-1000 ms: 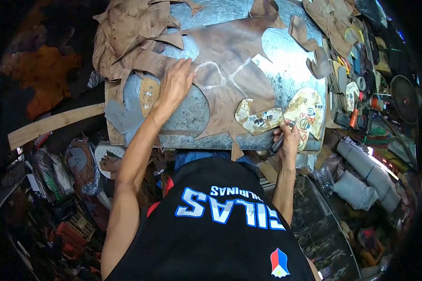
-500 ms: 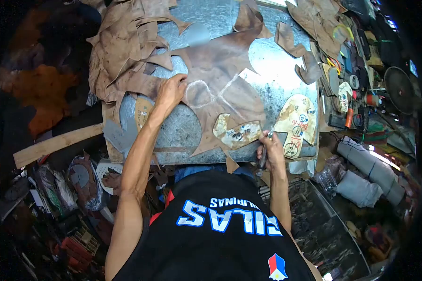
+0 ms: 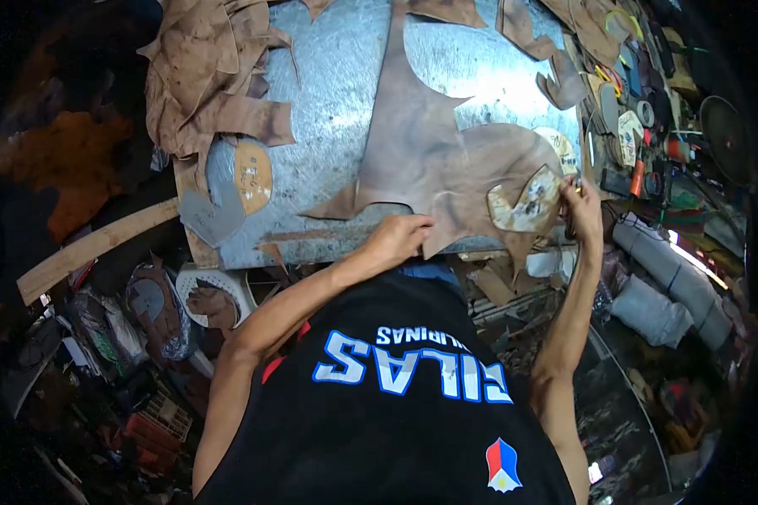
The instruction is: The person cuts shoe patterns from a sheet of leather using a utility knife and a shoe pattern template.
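Observation:
A large brown leather piece [image 3: 421, 126] spreads over the metal-topped table [image 3: 328, 93], its lower edge reaching the near side. My left hand [image 3: 400, 239] is closed, pinching the leather's near edge left of its middle. On the right part of the leather lies a stained, cream-coloured pattern piece [image 3: 526, 202]. My right hand [image 3: 584, 212] is closed beside that pattern, at the leather's right edge, around a slim dark-handled tool whose working end is mostly hidden. Another pale pattern with writing [image 3: 556, 145] shows partly from under the leather.
Leather scraps [image 3: 198, 84] pile up at the left. An orange-tan pattern [image 3: 253, 177] and a grey one [image 3: 213, 215] lie near the left corner. Tools, tape and an orange-handled item [image 3: 637, 178] crowd the right side. A wooden plank [image 3: 101, 248] juts out left.
The leather has been pulled toward me and turned to the right, with the cream pattern moving along. My left hand came down to the near edge; my right hand moved right and up.

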### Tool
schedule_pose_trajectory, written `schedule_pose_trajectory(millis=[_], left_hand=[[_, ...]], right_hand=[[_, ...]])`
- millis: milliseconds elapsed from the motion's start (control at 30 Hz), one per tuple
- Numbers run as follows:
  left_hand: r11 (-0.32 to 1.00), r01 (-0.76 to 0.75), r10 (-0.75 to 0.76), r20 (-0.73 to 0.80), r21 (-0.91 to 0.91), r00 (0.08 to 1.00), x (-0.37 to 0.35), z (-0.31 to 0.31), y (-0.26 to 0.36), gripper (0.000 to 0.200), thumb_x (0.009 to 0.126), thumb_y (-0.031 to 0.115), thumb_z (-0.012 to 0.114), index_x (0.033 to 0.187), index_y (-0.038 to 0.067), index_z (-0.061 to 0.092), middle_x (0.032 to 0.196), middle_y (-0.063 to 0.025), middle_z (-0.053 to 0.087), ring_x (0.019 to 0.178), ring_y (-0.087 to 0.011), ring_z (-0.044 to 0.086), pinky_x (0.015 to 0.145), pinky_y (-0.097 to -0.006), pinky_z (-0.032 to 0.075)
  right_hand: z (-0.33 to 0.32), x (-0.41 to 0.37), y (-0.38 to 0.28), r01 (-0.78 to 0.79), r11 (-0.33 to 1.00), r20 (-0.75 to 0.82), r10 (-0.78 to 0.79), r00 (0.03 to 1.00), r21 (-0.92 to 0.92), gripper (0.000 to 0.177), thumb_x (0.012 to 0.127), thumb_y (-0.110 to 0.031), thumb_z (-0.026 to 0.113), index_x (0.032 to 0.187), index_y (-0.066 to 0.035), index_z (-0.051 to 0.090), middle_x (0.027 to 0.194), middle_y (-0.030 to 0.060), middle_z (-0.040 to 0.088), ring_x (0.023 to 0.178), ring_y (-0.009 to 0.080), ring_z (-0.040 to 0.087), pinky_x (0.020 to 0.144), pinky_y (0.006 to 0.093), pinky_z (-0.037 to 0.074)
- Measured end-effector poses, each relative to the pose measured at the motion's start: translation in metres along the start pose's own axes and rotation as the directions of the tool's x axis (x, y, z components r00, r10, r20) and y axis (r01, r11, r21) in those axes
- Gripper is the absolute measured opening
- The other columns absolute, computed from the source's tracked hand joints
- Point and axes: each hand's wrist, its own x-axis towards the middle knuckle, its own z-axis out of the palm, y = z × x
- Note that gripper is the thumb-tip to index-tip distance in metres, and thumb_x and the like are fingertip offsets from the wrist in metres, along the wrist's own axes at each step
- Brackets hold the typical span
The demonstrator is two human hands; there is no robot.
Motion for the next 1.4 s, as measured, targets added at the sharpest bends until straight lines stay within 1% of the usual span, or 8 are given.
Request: schedule_pose_trajectory(millis=[133, 267, 633, 800, 967, 1033, 1233, 1400], left_hand=[[0.878, -0.265, 0.357, -0.177, 0.398, 0.917, -0.003, -0.015, 0.016, 0.027, 0.089, 0.018, 0.064, 0.111, 0.001, 0.066, 0.083, -0.0188, 0.069, 0.067, -0.0303, 0.068, 0.064, -0.0391, 0.054], [0.663, -0.047, 0.384, -0.286, 0.747, 0.878, -0.023, -0.069, 0.007, 0.04, 0.081, 0.02, 0.073, 0.115, 0.003, 0.062, 0.095, -0.0144, 0.063, 0.092, -0.034, 0.058, 0.086, -0.0421, 0.046], [0.737, -0.127, 0.355, -0.221, 0.663, 0.908, -0.04, -0.059, 0.004, 0.036, 0.084, 0.007, 0.064, 0.119, 0.001, 0.058, 0.092, -0.0134, 0.063, 0.084, -0.0334, 0.061, 0.076, -0.0426, 0.047], [0.931, 0.196, -0.288, -0.292, -0.307, 0.912, -0.042, -0.059, 0.004, 0.028, 0.099, 0.009, 0.045, 0.124, -0.002, 0.051, 0.085, -0.0084, 0.061, 0.059, -0.0126, 0.061, 0.052, -0.0281, 0.051], [0.938, 0.33, -0.346, -0.232, -0.105, 0.909, -0.052, -0.067, 0.005, 0.028, 0.096, 0.01, 0.049, 0.122, 0.0, 0.054, 0.085, -0.0112, 0.06, 0.066, -0.0189, 0.065, 0.062, -0.036, 0.053], [0.894, 0.047, 0.149, -0.394, 0.446, 0.907, -0.049, -0.07, 0.0, 0.028, 0.093, 0.012, 0.056, 0.119, 0.001, 0.057, 0.091, -0.0137, 0.063, 0.079, -0.0267, 0.066, 0.07, -0.0409, 0.052], [0.693, -0.18, 0.493, -0.277, 0.699, 0.825, -0.01, -0.088, 0.002, 0.046, 0.081, 0.023, 0.074, 0.12, 0.003, 0.06, 0.123, -0.0157, 0.06, 0.114, -0.0361, 0.056, 0.095, -0.0439, 0.046], [0.646, -0.177, 0.41, -0.143, 0.742, 0.901, -0.001, -0.083, -0.008, 0.055, 0.076, 0.035, 0.078, 0.121, 0.007, 0.061, 0.144, -0.0138, 0.045, 0.136, -0.0414, 0.034, 0.108, -0.0547, 0.032]], right_hand=[[-0.011, 0.01, 0.001, -0.072, 0.993, -0.033, 0.069, 0.997, -0.092, 0.017, 0.091, -0.023, 0.064, 0.099, -0.008, 0.061, 0.066, -0.0045, 0.053, 0.051, 0.0041, 0.044, 0.046, 0.0211, 0.032], [-0.014, -0.006, 0.0, -0.019, 0.993, -0.191, 0.041, 0.981, 0.118, 0.018, 0.09, -0.022, 0.065, 0.099, -0.008, 0.061, 0.066, -0.0031, 0.054, 0.051, 0.0046, 0.046, 0.046, 0.0206, 0.034], [0.068, -0.018, -0.021, 0.078, 0.857, -0.198, 0.029, 0.98, 0.51, 0.028, 0.092, -0.008, 0.062, 0.118, -0.003, 0.057, 0.071, 0.0036, 0.059, 0.055, 0.0116, 0.057, 0.048, 0.024, 0.05], [0.096, -0.02, -0.032, 0.084, 0.737, -0.173, 0.045, 0.984, 0.67, 0.032, 0.091, -0.008, 0.062, 0.121, -0.001, 0.052, 0.072, 0.0048, 0.059, 0.056, 0.0137, 0.059, 0.048, 0.0238, 0.05], [0.114, -0.026, -0.034, 0.014, 0.784, -0.059, 0.028, 0.998, 0.62, 0.031, 0.091, -0.005, 0.058, 0.121, 0.001, 0.054, 0.074, 0.0091, 0.066, 0.054, 0.0107, 0.059, 0.046, 0.0206, 0.046], [0.12, -0.025, -0.039, 0.009, 0.835, -0.046, 0.02, 0.999, 0.551, 0.026, 0.09, -0.005, 0.059, 0.115, 0.002, 0.06, 0.072, 0.007, 0.065, 0.054, 0.009, 0.058, 0.048, 0.0196, 0.045], [0.154, 0.001, -0.071, -0.014, 0.953, 0.127, -0.026, 0.992, 0.302, 0.025, 0.091, -0.007, 0.057, 0.115, 0.0, 0.062, 0.069, 0.0048, 0.063, 0.054, 0.0082, 0.054, 0.048, 0.0204, 0.042], [0.17, -0.01, -0.065, -0.075, 0.952, 0.162, 0.028, 0.986, 0.296, 0.027, 0.09, -0.006, 0.052, 0.115, 0.0, 0.061, 0.07, 0.0024, 0.062, 0.059, 0.0083, 0.056, 0.051, 0.0205, 0.044]])
